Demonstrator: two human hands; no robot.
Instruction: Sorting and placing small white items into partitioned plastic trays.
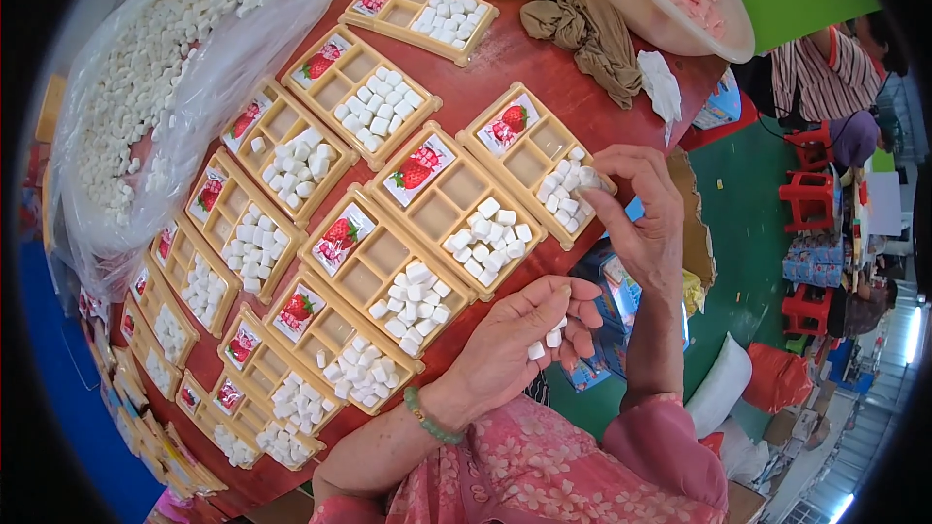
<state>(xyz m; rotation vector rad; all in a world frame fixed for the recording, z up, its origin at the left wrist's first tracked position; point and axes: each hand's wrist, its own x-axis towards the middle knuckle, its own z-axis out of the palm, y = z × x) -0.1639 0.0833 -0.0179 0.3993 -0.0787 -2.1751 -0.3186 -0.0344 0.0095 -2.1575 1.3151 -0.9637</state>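
Observation:
My left hand (524,335), with a green bead bracelet (427,415) at its wrist, curls palm-up around a few small white marshmallows (553,338). At the nearest right tray (536,167), my right hand (636,209) pinches a white marshmallow (587,178) between thumb and fingertips, just over the filled compartment. That beige tray has a strawberry-printed packet (509,124) in one corner compartment and marshmallows heaped in the large one. Beside it lies a similar tray (456,204) with its own packet and marshmallow heap.
Several more such trays (364,262) cover the red table (544,68). A clear bag of marshmallows (146,87) lies at the left. At the back are a brown cloth (587,39) and a bowl of pink packets (738,34). Red stools (808,199) and people stand off right.

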